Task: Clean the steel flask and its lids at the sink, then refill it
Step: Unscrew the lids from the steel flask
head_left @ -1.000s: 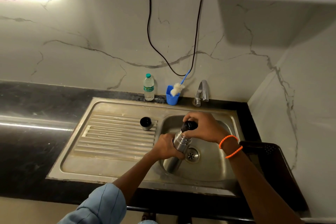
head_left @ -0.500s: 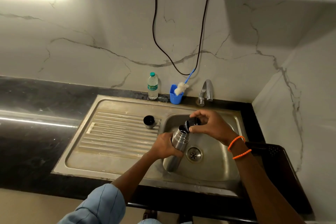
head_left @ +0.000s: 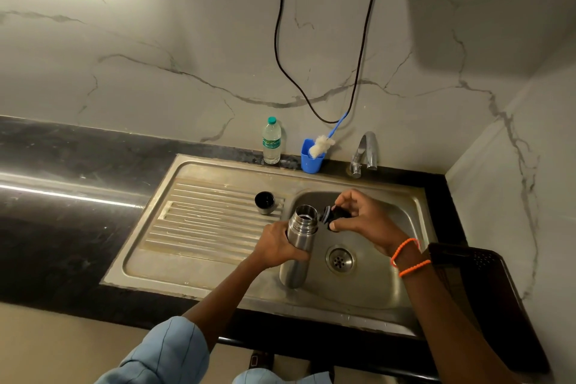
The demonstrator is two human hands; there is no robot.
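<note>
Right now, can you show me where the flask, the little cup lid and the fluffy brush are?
flask (head_left: 300, 232): head view, on its steel side just below the open neck.
cup lid (head_left: 265, 202): head view, on its dark inside, on the draining board.
brush (head_left: 321, 145): head view, on its white fluffy head.

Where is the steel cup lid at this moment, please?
In the head view, the steel cup lid stands on the ribbed drainboard, just left of the sink basin, beyond the left hand gripping the flask.

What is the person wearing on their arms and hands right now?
Both hands are bare, no gloves. The left hand comes from an arm with a light blue sleeve pushed up near the elbow. The right hand has two thin orange beaded bands around the wrist; no sleeve shows on that forearm.
</note>
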